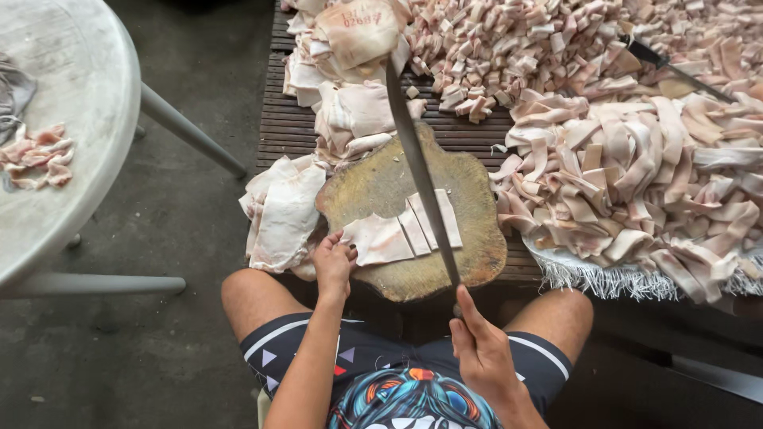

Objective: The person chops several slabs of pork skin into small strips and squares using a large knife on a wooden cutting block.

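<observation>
pork skin on the chopping block, long knife raised

a round wooden chopping block [413, 214] sits on a dark slatted surface [288, 119], and everything here is placed from that block. on the block's top lies a flat sheet of pale pork skin [380, 238], with a few cut strips [433, 224] lying side by side just to the right of it, touching one another.

the left hand [332, 262] rests at the block's near left edge, fingers curled down and pressing on the sheet's near left corner. the right hand [481, 349] is just off the block's near edge, above the person's lap, closed around the handle of a long knife [420, 171]. the blade runs from that hand up and across the block, over the strips, its tip reaching past the far edge; whether the edge touches the skin i cannot tell.

left of the block, touching it, is a stack of whole skin sheets [282, 210]. beyond its far edge is another heap of sheets [350, 79]. to the right, long strips [636, 183] lie piled on a fringed white cloth [604, 276]. far right beyond the block is a mound of small cut pieces [517, 48]. well to the left stands a round white table [71, 103] with a few scraps [38, 155] on it.
</observation>
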